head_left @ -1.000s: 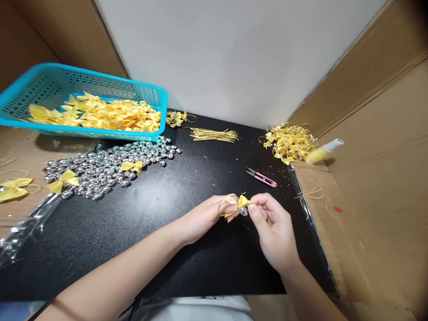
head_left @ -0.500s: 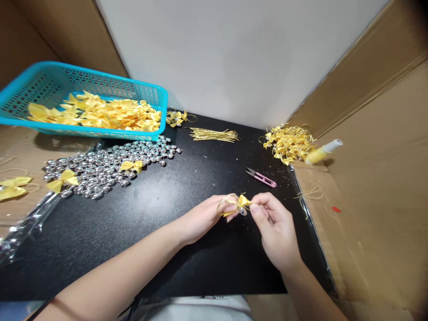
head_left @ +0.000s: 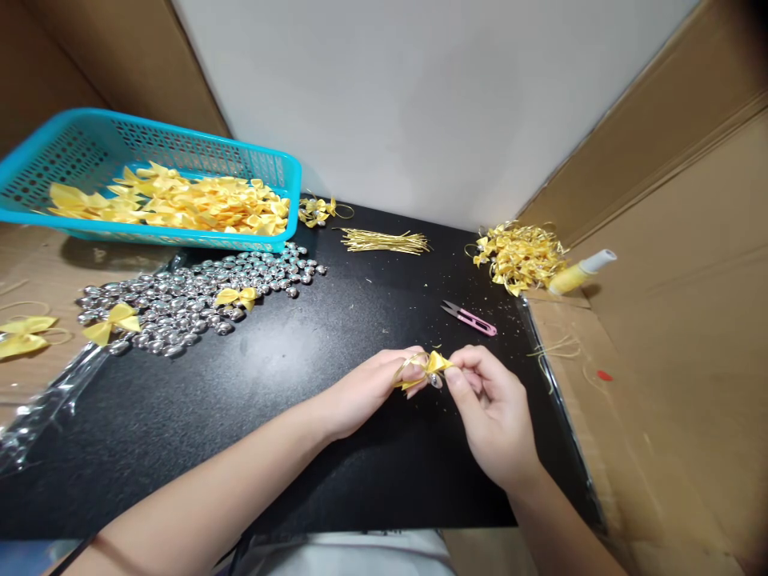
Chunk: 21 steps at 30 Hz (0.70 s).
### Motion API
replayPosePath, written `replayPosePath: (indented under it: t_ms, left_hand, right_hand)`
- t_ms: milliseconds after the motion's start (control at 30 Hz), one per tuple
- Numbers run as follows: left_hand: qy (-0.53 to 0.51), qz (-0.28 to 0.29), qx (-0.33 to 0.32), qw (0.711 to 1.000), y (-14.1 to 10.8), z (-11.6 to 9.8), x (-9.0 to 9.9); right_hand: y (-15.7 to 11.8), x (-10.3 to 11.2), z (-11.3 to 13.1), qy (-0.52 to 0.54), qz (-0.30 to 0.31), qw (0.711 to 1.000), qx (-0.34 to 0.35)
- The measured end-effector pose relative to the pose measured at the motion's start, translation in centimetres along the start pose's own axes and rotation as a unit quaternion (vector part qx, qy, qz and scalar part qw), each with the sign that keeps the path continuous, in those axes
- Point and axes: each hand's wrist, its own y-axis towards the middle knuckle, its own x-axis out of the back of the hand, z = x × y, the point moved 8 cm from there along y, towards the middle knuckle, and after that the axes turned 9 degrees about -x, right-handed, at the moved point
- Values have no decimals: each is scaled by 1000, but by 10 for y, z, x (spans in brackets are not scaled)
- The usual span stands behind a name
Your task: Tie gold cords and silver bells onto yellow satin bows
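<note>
A black bench [head_left: 168, 408] spreads before a pale wall [head_left: 420, 112]. The left hand [head_left: 378, 384] grips one side of a yellow bow [head_left: 438, 362] and the right hand [head_left: 495, 408] pinches its ribbon tip [head_left: 447, 365], holding it between them. Its gold loop [head_left: 398, 371] has just turned slimmer to view, suggesting small in-place adjustment.

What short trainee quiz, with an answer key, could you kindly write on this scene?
1. True or false: the left hand and the right hand both touch the yellow bow.
2. Which lies nearest the right hand: (a) gold ties, (b) silver beads, (c) pink snips?
3. Fill in: the blue basket holds a heap of yellow ____.

Key: 1 true; 2 c; 3 bows.
</note>
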Motion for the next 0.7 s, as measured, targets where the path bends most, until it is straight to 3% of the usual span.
replayPosePath:
  t_ms: [367, 700]
  left_hand:
    - [15, -6, 0, 1000, 0, -1, 2]
    - [-44, -7, -34, 998, 0, -3, -1]
  right_hand:
    - [-2, 2, 4, -27, -19, 999, 20]
    - [-3, 0, 1, -3, -21, 1000, 12]
